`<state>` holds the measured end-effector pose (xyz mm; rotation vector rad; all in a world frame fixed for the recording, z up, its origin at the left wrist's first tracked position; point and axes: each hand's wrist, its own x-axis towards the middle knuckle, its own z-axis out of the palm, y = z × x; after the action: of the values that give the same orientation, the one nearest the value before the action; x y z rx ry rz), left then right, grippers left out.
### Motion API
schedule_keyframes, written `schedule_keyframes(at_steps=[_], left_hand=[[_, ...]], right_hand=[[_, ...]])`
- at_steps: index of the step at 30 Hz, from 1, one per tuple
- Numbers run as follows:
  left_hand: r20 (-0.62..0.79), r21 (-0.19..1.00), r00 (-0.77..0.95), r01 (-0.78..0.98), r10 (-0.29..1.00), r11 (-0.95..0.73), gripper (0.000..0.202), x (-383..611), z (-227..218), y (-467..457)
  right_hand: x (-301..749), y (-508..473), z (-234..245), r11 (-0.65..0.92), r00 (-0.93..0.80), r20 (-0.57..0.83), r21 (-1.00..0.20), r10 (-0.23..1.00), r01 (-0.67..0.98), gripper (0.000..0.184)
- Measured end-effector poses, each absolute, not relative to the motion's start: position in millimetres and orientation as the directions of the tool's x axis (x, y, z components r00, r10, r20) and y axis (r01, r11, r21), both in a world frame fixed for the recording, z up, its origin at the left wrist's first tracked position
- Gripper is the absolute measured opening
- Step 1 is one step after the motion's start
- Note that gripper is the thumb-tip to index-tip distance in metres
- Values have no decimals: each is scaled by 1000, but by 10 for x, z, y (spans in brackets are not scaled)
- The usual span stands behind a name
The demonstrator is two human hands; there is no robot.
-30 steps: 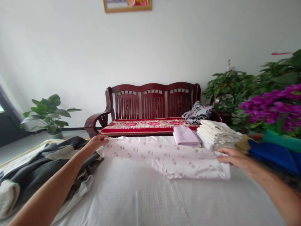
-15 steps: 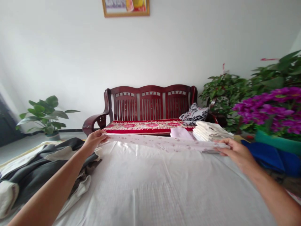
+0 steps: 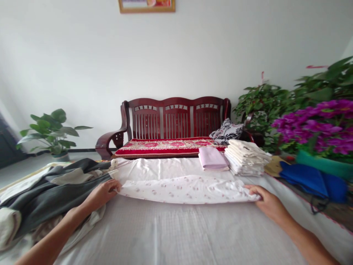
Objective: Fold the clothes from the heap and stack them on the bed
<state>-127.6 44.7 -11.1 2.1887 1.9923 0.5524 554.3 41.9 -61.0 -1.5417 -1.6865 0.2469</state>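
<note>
A long strip of white cloth [image 3: 182, 189] with a small pinkish-grey print stretches between my two hands, low over the pale sheet [image 3: 176, 228]. My left hand [image 3: 109, 189] pinches its left end, close to the dark clothes. At the right end, my right hand [image 3: 259, 195] has its thumb and fingers closed on the cloth. The near edge sags slightly, and the right half is a little rumpled. Whether the cloth touches the sheet along its whole length I cannot tell.
Crumpled dark and cream clothes [image 3: 60, 187] lie to the left. A folded lilac cloth [image 3: 213, 159] and a stack of cream cloths [image 3: 245, 158] sit at the far right, with blue fabric [image 3: 306, 180] and purple flowers [image 3: 320, 125] beyond. A wooden bench [image 3: 175, 121] stands behind.
Both hands have come down and closer to me, bringing the printed cloth with them. Its broad face now shows, and the folded lilac cloth and stack behind are more fully visible.
</note>
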Motion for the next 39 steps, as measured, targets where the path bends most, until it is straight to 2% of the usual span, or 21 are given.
schedule_keyframes(at_steps=[3, 6, 8, 11, 13, 17, 20, 25, 27, 31, 39], left_hand=[[125, 282, 255, 917, 959, -281, 21, -1318, -176, 371], [71, 232, 297, 924, 952, -305, 26, -1317, -198, 314], [102, 215, 272, 933, 957, -288, 27, -1246, -146, 314], [232, 254, 198, 933, 952, -256, 30, -933, 9, 398], [252, 349, 187, 898, 950, -269, 34, -563, 103, 508], [251, 410, 272, 840, 929, -357, 43, 367, 131, 793], [187, 500, 286, 795, 940, -342, 45, 956, 60, 1006], [104, 465, 277, 835, 955, -293, 42, 1443, 8, 1311], [80, 449, 280, 847, 957, -285, 41, 1531, 12, 1406], [-9, 405, 294, 875, 956, -265, 32, 1657, 11, 1520], [-91, 360, 308, 897, 947, -257, 15, 1742, 0, 1572]], right_hand=[[5586, 374, -615, 267, 19, 419, -611, 908, 745, 24], [5657, 315, -558, 256, -14, 381, -594, 924, 763, 23], [5659, 293, -455, 220, 30, 388, -584, 921, 781, 18], [5461, 325, -244, 214, 89, 446, -584, 891, 783, 15], [5171, 390, -135, 248, 72, 467, -587, 882, 771, 14], [4432, 521, -113, 386, -127, 448, -553, 885, 739, 16], [4007, 519, -198, 464, -308, 366, -494, 878, 735, 14], [3749, 394, -295, 528, -462, 256, -467, 849, 710, 19], [3731, 370, -323, 541, -486, 244, -462, 839, 703, 14], [3728, 389, -395, 538, -472, 264, -491, 841, 685, 11], [3789, 422, -474, 540, -440, 332, -650, 834, 535, 14]])
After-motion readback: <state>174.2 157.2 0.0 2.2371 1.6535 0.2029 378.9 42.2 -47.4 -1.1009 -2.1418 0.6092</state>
